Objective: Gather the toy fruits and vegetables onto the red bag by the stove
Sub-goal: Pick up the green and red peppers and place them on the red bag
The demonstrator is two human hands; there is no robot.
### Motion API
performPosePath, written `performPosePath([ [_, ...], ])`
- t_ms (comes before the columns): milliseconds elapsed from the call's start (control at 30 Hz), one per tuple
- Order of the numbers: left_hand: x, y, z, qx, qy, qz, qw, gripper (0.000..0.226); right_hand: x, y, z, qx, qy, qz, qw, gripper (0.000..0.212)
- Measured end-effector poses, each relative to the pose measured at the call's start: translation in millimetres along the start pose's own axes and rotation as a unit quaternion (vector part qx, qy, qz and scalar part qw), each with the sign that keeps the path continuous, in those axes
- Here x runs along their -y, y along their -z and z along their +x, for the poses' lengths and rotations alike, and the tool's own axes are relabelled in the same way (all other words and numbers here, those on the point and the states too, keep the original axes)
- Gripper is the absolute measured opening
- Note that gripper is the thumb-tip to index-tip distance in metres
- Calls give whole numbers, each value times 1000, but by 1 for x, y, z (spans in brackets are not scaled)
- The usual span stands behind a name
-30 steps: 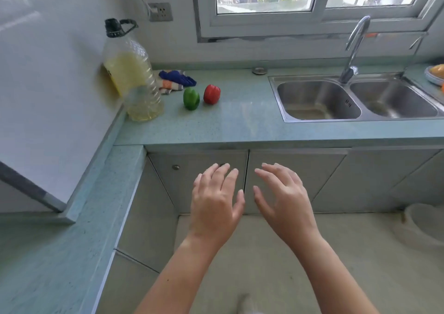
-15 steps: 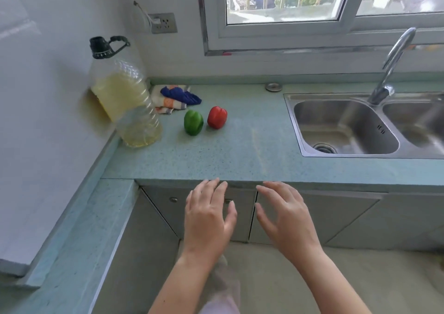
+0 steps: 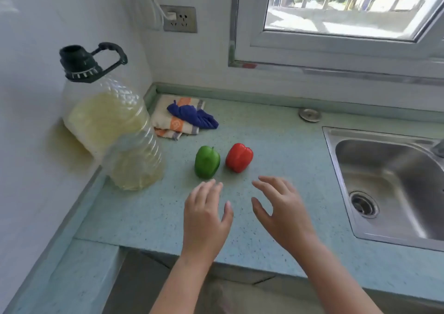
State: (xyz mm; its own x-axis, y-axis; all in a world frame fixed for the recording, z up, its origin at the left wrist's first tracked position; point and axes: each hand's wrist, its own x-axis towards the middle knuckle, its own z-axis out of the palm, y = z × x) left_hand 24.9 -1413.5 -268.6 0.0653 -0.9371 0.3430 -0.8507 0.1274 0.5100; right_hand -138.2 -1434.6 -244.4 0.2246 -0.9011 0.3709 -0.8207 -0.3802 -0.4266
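Note:
A green toy pepper [image 3: 207, 162] and a red toy pepper [image 3: 239, 157] stand side by side on the pale green counter [image 3: 276, 150]. My left hand [image 3: 206, 215] hovers over the counter just in front of the green pepper, fingers straight, holding nothing. My right hand [image 3: 281, 211] is spread open in front of and slightly right of the red pepper, also holding nothing. Neither hand touches a pepper. No red bag or stove is in view.
A large oil bottle [image 3: 110, 131] stands at the left by the wall. Folded cloths [image 3: 179, 119] lie in the back corner. A steel sink [image 3: 394, 188] lies to the right. A wall socket [image 3: 179, 19] and a window [image 3: 348, 13] are behind.
Both hands have moved forward from in front of the cabinet doors to over the counter, close to the peppers. The camera has come nearer the counter and turned left.

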Motion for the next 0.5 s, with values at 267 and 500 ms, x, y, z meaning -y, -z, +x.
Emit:
performPosePath([
  [267, 45, -29, 72, 13, 52, -1, 999, 45, -29, -50, 79, 48, 1, -3, 999, 36],
  [500, 60, -53, 112, 28, 50, 13, 998, 57, -51, -71, 112, 70, -31, 2, 997, 47],
])
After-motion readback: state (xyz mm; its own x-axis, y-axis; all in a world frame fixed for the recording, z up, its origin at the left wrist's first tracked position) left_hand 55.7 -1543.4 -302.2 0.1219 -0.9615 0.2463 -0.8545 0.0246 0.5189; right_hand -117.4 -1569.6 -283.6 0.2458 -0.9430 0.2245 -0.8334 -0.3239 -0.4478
